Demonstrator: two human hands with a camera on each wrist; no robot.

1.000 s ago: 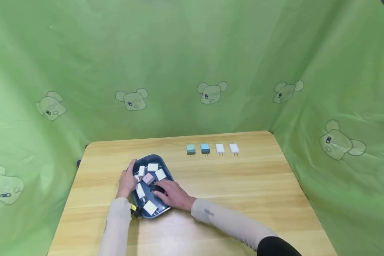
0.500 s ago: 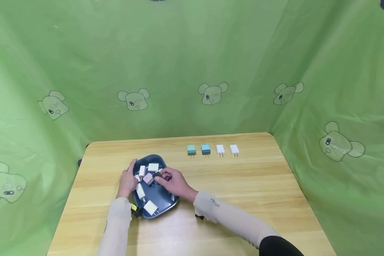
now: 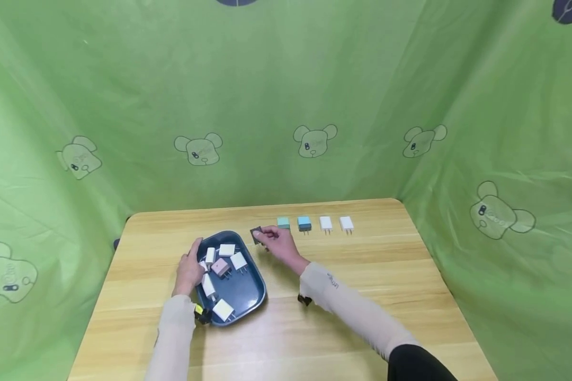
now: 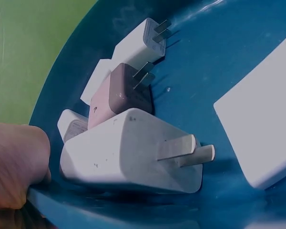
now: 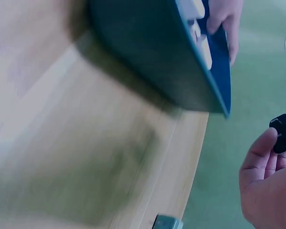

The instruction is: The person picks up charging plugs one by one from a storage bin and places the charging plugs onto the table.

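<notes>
Head view: four plugs [image 3: 304,222] already lie in line; your right hand [image 3: 282,244] pinches a black plug [image 3: 255,234] between them and the tray [image 3: 240,291]. Your left hand [image 3: 188,273] grips the tray; seemingly seven plugs [image 3: 219,266] remain inside, one half hidden.

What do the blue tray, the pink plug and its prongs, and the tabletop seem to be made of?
Blue tray: probably glossy plastic, judging by highlights on its smooth surface.
Pink plug: likely hard plastic, fairly matte, with only soft shading.
Prongs: seemingly metal, thin and silvery grey.
Tabletop: wood or wood-look laminate; grain and slight sheen show, but I can't tell which.
</notes>
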